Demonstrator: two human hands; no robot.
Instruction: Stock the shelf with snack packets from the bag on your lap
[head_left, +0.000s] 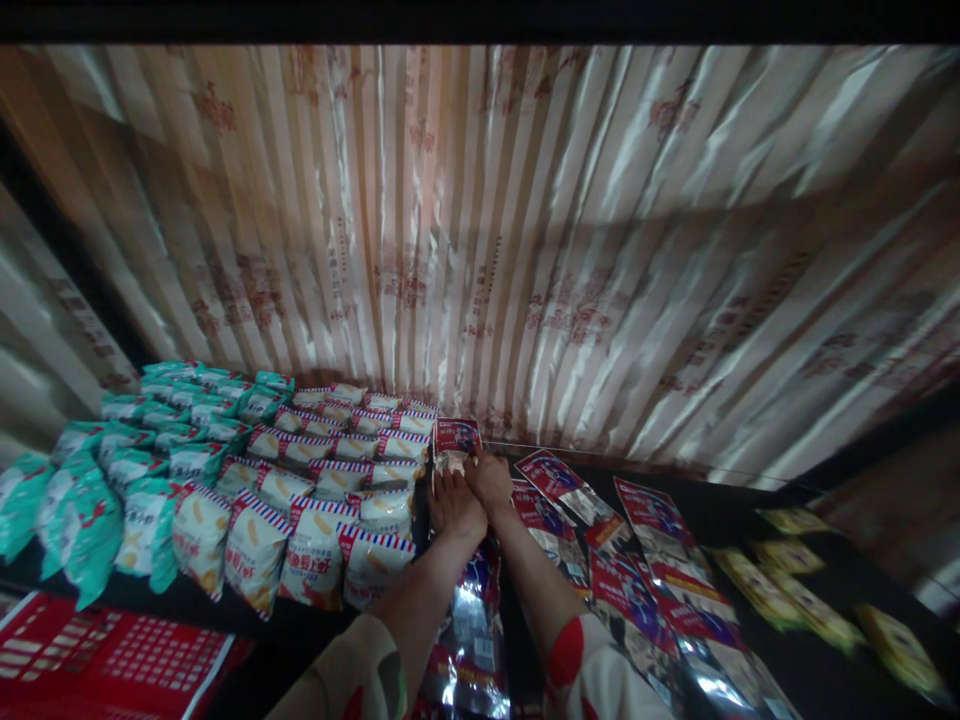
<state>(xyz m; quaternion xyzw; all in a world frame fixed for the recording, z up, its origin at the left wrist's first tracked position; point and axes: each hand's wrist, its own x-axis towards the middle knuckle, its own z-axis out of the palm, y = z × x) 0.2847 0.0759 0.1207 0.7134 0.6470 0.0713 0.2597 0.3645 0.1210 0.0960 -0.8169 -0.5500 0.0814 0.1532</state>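
Both my hands meet over a column of red packets in the middle of the dark shelf. My left hand [455,506] lies palm down with its fingers stretched out over the packets. Beside it, my right hand [491,478] has curled fingers at the lower right edge of the rearmost red packet [457,434], which lies against the back curtain. Below my wrists a shiny packet [474,640] with a barcode lies between my forearms. My hands hide the packets directly under them.
Striped white snack bags [313,548] stand in rows to the left, with teal bags [146,525] beyond. More red packets [626,600] and yellow packets [761,587] lie to the right. A red basket [112,655] is at lower left; a wrinkled curtain [465,250] hangs behind.
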